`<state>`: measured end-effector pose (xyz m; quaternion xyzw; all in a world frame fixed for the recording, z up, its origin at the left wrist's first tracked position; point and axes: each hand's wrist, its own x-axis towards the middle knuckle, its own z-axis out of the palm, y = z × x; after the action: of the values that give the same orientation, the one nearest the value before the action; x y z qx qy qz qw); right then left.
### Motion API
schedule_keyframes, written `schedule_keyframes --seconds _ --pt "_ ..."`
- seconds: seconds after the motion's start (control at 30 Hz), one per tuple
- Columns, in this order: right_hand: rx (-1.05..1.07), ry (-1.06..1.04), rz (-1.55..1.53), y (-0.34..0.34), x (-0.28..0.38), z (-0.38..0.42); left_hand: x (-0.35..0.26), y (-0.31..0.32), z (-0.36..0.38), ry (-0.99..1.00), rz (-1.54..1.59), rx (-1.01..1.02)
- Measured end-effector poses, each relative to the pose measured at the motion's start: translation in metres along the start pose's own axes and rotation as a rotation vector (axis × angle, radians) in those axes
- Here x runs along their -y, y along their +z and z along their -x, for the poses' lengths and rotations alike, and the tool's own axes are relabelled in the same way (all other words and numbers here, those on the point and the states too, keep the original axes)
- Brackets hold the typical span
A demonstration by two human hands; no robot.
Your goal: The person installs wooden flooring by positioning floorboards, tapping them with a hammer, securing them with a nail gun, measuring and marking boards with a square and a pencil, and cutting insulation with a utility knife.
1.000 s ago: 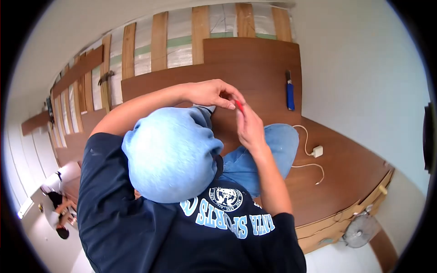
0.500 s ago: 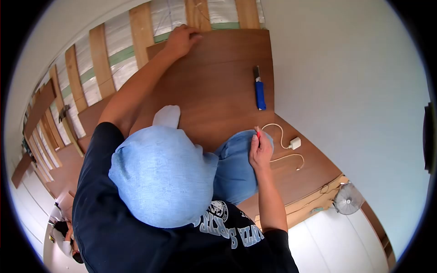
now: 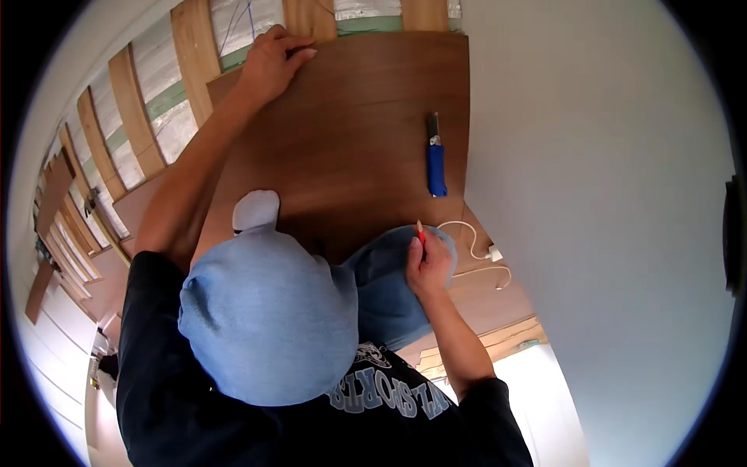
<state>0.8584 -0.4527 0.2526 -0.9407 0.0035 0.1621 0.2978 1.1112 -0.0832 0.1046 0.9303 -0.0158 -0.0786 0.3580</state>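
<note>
At the far edge of a brown wood-look floor board (image 3: 350,117), my left hand (image 3: 272,62) curls its fingers over the rim, thumb on the board's face. My right hand (image 3: 429,261) rests by my bent knee (image 3: 381,288), closed around a red pencil (image 3: 421,232) whose pale tip points up and away. A blue-handled utility knife (image 3: 436,167) lies on the board's right part, blade pointing away from me.
Wooden battens (image 3: 194,47) over silvery sheeting run beyond the board. A white charger (image 3: 494,253) with its cable lies by my right knee. The pale wall (image 3: 591,194) stands close on the right. A hammer (image 3: 92,204) lies at the far left.
My view has turned, so the board appears further left. The pencil in my right hand now shows its tip. My left hand stays at the board's far edge.
</note>
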Motion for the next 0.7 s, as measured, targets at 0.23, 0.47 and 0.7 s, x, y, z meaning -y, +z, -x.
schedule_keyframes --seconds 0.23,0.47,0.7 --pt "-0.028 -0.033 0.121 -0.001 -0.001 -0.005 0.007 0.011 0.007 0.098 -0.145 -0.107" --pt "0.069 0.074 0.226 -0.008 0.018 0.018 0.013 0.006 0.017 0.271 -0.165 -0.137" --pt "-0.138 0.130 0.197 0.006 0.004 0.050 0.050 -0.059 0.049 0.120 -0.030 -0.139"
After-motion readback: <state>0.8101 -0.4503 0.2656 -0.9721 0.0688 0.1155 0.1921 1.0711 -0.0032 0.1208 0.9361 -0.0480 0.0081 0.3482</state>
